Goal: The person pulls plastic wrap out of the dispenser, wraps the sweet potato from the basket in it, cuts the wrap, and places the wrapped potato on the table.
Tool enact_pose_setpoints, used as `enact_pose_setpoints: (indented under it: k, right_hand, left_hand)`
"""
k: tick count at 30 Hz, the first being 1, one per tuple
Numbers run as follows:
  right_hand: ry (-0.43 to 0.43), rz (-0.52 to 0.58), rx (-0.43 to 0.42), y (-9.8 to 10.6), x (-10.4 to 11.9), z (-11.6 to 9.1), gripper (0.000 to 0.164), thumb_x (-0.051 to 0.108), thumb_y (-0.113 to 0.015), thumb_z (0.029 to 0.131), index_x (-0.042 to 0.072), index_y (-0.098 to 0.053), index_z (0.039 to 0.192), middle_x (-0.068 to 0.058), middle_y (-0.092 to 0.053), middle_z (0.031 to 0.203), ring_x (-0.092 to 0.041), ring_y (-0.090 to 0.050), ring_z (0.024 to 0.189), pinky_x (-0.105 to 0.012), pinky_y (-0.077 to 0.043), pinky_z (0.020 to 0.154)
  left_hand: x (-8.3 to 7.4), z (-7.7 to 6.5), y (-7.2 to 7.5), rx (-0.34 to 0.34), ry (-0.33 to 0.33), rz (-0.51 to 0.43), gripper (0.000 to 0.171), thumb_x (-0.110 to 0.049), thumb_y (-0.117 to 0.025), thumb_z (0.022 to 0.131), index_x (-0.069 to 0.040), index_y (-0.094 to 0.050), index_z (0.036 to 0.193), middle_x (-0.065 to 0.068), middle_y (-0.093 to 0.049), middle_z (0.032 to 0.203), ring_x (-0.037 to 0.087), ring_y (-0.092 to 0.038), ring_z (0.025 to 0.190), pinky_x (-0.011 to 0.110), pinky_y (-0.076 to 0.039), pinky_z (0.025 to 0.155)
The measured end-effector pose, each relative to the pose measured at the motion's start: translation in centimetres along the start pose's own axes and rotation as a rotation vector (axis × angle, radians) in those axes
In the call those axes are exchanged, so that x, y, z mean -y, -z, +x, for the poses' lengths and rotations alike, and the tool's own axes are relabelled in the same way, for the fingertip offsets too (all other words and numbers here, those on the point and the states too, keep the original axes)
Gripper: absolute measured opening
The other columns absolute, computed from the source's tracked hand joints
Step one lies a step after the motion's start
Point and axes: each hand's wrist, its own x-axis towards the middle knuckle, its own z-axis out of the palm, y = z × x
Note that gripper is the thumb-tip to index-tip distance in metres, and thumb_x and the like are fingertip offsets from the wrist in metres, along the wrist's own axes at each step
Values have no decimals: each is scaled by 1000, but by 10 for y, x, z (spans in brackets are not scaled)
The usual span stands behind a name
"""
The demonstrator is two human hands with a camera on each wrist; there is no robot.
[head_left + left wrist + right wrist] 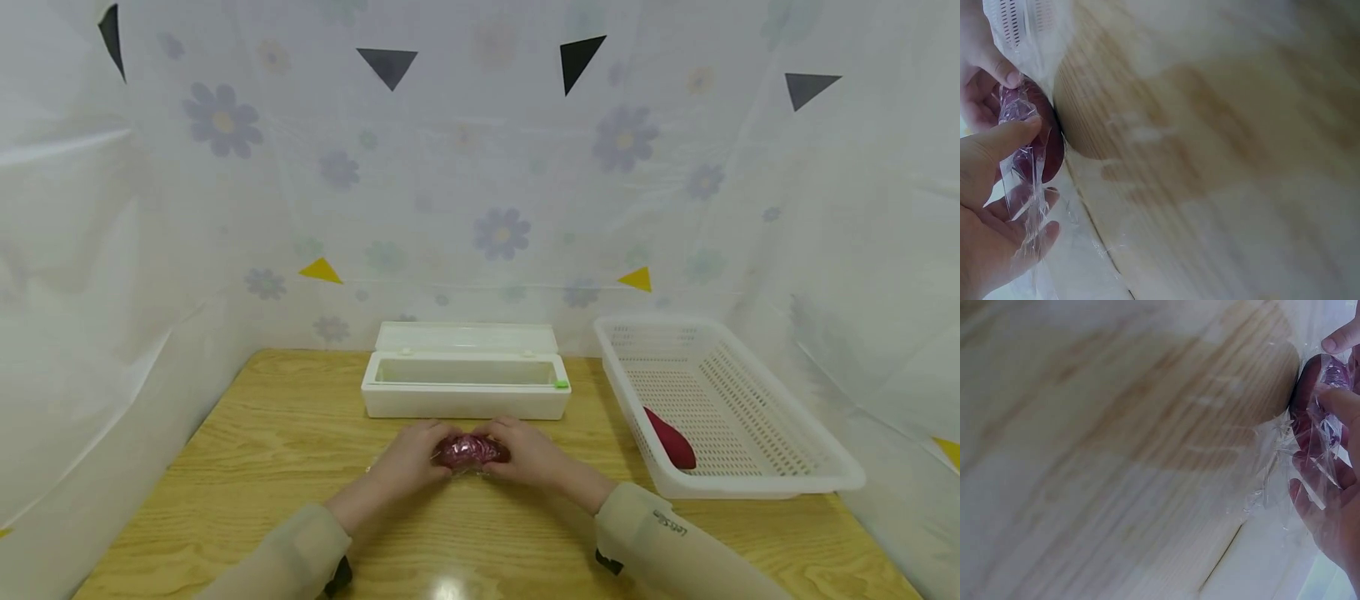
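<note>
A purple-red sweet potato (471,451) lies in crinkled clear cling film (1034,206) near the middle of the table. My left hand (410,458) grips its left end, with the thumb pressed on the film in the left wrist view. At the other end, my right hand (531,455) holds it between thumb and fingers. Loose film (1270,456) spreads beyond the sweet potato and over the fingers. Just behind both hands stands a white cling film box (467,406), its lid (467,337) raised and a green slider (561,384) at its right front.
On the right is a white slotted basket (757,483), where another dark red sweet potato (672,442) leans by the left wall. The wooden table (247,467) meets a flower-patterned plastic curtain (450,167) at the back and sides.
</note>
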Motion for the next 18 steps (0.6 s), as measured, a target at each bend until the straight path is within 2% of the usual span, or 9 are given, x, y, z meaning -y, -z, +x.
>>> enact_pose_setpoints:
  k: [5, 11, 18]
  right_hand:
    - [-22, 4, 25, 0, -2, -1, 53, 27, -77, 79, 16, -55, 126, -1, -60, 118, -17, -58, 106, -35, -50, 88]
    - [-3, 37, 13, 5, -1, -7, 48, 22, -76, 79, 14, -57, 123, -1, -61, 115, -15, -60, 100, -30, -51, 84]
    - [38, 28, 21, 14, 2, -15, 46, 22, -76, 78, 14, -59, 120, 0, -64, 109, -10, -60, 90, -24, -51, 78]
  left_hand:
    - [0, 1, 1, 29, 10, -47, 51, -12, -82, 70, -9, -61, 116, 7, -65, 108, 24, -62, 97, 41, -50, 86]
    - [3, 2, 1, 67, 6, -121, 47, -16, -81, 72, -9, -61, 113, 5, -67, 105, 18, -64, 93, 33, -52, 82]
    - [-1, 1, 5, 186, 85, -288, 38, -26, -77, 77, -16, -59, 109, 0, -67, 100, 14, -62, 92, 33, -51, 84]
